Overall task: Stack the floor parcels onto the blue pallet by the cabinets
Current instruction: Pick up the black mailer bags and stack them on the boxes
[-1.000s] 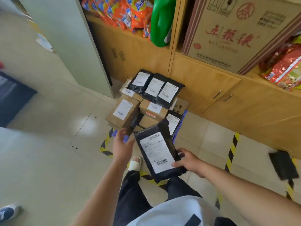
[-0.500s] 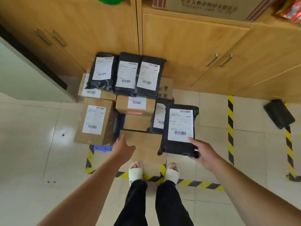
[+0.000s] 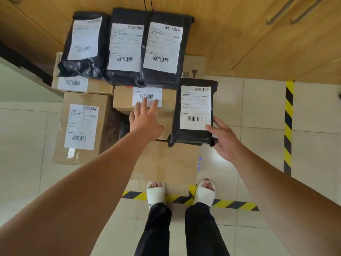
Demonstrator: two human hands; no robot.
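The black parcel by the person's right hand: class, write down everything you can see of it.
The black parcel is a soft plastic mailer bag, slightly wrinkled, with a white shipping label bearing barcodes and printed text. It lies flat, label up, on the right of the stack, beside a brown cardboard box. The right hand touches its near right corner, fingers spread over the label's edge.

Single head-worn wide-angle view, looking steeply down, close above stacked parcels [image 3: 145, 100], cabinets [image 3: 239, 37] ahead

four black mailer bags [image 3: 193, 109], five cardboard boxes [image 3: 81, 126], two hands [image 3: 145, 121]
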